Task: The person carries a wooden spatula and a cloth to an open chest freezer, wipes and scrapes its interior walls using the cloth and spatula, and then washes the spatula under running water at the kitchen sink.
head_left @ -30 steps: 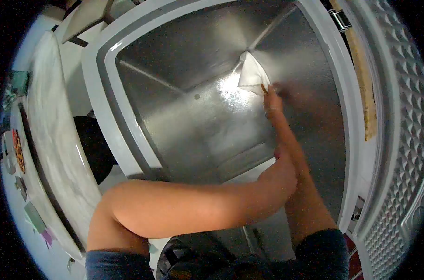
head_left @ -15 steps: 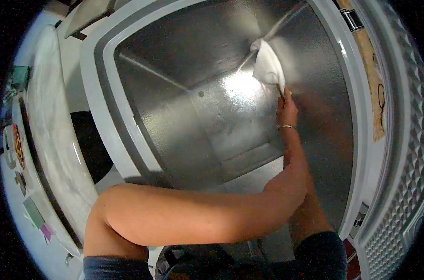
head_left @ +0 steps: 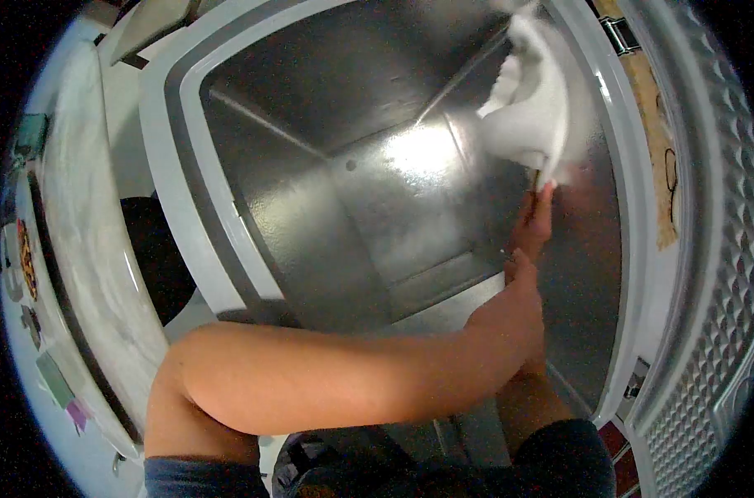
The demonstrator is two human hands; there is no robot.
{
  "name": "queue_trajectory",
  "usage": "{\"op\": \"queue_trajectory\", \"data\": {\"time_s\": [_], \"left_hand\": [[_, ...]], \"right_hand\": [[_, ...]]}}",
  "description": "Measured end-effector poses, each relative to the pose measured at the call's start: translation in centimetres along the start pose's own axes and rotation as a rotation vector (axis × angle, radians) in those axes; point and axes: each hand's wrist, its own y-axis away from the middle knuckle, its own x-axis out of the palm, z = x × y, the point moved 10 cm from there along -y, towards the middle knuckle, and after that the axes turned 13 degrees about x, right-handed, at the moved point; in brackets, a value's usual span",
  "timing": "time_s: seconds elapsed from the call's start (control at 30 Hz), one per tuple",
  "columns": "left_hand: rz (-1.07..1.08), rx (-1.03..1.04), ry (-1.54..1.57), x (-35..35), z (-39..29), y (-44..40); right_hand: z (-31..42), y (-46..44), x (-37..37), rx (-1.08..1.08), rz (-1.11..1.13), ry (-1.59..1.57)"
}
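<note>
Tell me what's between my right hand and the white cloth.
In the head view, a short length of thin brown stick shows between your right hand and the white cloth. The cloth is close to the fingertips; contact is unclear.

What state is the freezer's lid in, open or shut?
Open: the lid stands clear of the opening, along the picture's right side, and the metal interior shows, the right hand holding a white cloth there.

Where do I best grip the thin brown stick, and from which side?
Probably the near end of the thin brown stick, coming from below in the picture, as the right hand does: its slim visible stretch points that way, while the floppy white cloth hides the far end, likely giving little firm grip.
</note>
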Motion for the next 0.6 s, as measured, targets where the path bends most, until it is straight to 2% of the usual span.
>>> {"op": "queue_trajectory", "data": {"time_s": [0.07,0.13,0.2,0.3,0.4,0.57,0.6], "left_hand": [[0.019,-0.024,0.049,1.5,0.2,-1.2],[-0.029,-0.185,-0.015,1.6,1.4,-0.9],[0.016,-0.128,-0.001,1.9,1.2,-1.0],[0.071,-0.031,0.087,2.4,0.7,-1.3],[0.073,0.093,0.251,2.5,-0.6,-1.8],[-0.015,0.055,0.014,1.6,-0.4,-0.5],[-0.036,0.051,-0.028,1.3,-0.4,-0.3]], "right_hand": [[-4.9,0.7,4.5,0.083,0.176,0.206],[-11.4,2.6,9.4,0.192,0.419,0.440],[-16.6,4.6,12.3,0.264,0.595,0.594],[-19.6,6.3,13.7,0.286,0.750,0.671],[-19.3,5.3,14.9,0.200,0.804,0.574],[-11.6,-0.3,13.4,0.189,0.625,-0.091],[-10.3,-0.8,12.8,0.050,0.539,-0.076]]}}
